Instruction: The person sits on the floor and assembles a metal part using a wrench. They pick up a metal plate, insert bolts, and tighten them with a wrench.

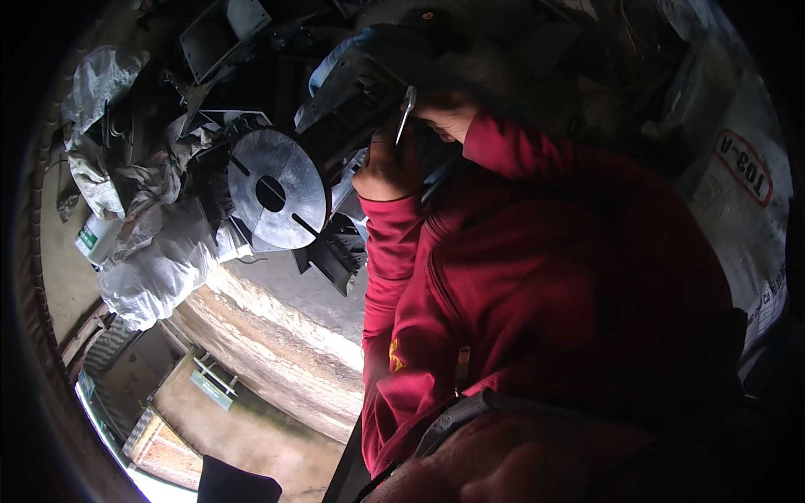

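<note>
At upper centre, the right hand (449,113) pinches a thin flat metal strip (407,111) upright against the dark machine part (360,80); the left hand (387,163) curls just below, its grip hidden, seemingly steadying.

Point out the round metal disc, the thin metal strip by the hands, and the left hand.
round metal disc (277,189): head view, flat face.
thin metal strip (407,113): head view, mid-length.
left hand (387,163): head view, back of hand.

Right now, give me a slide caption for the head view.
Red-sleeved left hand and right hand work a thin metal strip beside a slotted grey metal disc.
</note>
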Demonstrator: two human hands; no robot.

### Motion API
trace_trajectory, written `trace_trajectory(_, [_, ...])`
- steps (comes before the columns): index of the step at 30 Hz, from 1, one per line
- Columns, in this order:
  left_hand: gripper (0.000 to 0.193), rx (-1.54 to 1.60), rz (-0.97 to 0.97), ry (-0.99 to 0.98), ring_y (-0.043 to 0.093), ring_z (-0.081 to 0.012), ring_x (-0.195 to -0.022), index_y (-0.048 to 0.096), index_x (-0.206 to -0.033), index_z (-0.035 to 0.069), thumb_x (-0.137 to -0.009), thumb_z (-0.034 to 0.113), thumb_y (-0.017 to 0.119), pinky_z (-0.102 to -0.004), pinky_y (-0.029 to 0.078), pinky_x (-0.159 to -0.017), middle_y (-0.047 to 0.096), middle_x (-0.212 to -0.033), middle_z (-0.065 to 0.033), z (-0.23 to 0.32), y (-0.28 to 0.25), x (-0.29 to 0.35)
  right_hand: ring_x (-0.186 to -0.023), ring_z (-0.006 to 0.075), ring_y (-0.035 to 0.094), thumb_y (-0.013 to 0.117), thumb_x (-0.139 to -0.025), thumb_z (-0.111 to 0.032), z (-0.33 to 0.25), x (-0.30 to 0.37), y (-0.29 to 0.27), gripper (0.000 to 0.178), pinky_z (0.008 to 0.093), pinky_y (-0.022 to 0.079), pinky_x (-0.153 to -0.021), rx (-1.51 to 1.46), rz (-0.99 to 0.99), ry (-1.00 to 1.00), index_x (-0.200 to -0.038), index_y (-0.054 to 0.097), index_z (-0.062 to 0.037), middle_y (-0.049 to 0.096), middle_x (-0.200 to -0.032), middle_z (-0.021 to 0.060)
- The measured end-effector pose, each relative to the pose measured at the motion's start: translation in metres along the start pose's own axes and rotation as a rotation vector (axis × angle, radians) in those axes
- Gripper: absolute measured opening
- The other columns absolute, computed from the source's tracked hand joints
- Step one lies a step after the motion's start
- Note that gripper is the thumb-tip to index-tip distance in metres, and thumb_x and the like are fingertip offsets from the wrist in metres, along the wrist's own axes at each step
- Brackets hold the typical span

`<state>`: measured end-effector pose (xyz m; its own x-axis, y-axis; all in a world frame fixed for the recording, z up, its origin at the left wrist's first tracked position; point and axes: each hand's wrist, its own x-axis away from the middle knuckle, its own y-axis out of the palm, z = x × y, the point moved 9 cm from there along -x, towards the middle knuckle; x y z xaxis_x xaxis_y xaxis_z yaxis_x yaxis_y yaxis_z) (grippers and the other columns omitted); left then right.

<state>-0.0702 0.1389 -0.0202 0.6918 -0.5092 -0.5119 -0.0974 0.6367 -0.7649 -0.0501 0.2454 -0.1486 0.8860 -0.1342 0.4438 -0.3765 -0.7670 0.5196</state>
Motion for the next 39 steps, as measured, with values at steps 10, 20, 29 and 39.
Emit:
trace_trajectory(10, [0.051,-0.025,-0.107,0.069,0.053,-0.0219,-0.048,0.053,-0.130,0.012,-0.081,-0.002,0.059,-0.0324,0.044,-0.044,0.063,-0.078,-0.0107,0.001,-0.022,0.034,-0.038,0.0029,0.027,0.073,-0.081,-0.032,0.007,-0.005,-0.001,0.034,0.0228,0.019,-0.036,-0.006,-0.021,0.016,-0.066,0.050,-0.0116,0.034,-0.049,-0.0069])
trace_trajectory(20, [0.053,-0.078,-0.196,0.063,0.047,-0.0178,-0.040,0.055,-0.129,0.013,-0.079,-0.006,0.057,-0.0292,0.040,-0.041,0.059,-0.065,-0.0073,-0.009,-0.009,0.030,-0.038,0.0027,0.026,0.073,-0.081,-0.031,0.004,-0.005,0.000,0.037,0.0221,0.019,-0.036,-0.011,-0.026,0.062,-0.063,0.045,-0.0136,0.032,-0.049,-0.0073])
trace_trajectory(29, [0.051,-0.098,-0.110,0.127,0.047,-0.0176,-0.042,0.055,-0.129,0.010,-0.080,-0.004,0.060,-0.0299,0.038,-0.040,0.059,-0.063,-0.0083,-0.002,-0.022,0.026,-0.038,0.0031,0.029,0.076,-0.078,-0.031,0.009,-0.006,-0.005,0.038,0.0230,0.020,-0.036,-0.022,-0.017,0.063,-0.060,0.048,-0.0130,0.035,-0.048,-0.0068])
trace_trajectory(39, [0.045,0.112,0.024,0.036,0.051,-0.0186,-0.043,0.055,-0.127,0.005,-0.082,0.000,0.059,-0.0302,0.039,-0.042,0.058,-0.061,-0.0102,0.000,-0.037,0.020,-0.039,0.0041,0.029,0.075,-0.079,-0.033,0.006,-0.005,-0.004,0.038,0.0231,0.023,-0.037,0.014,0.013,0.042,-0.063,0.048,-0.0111,0.034,-0.049,-0.0059])
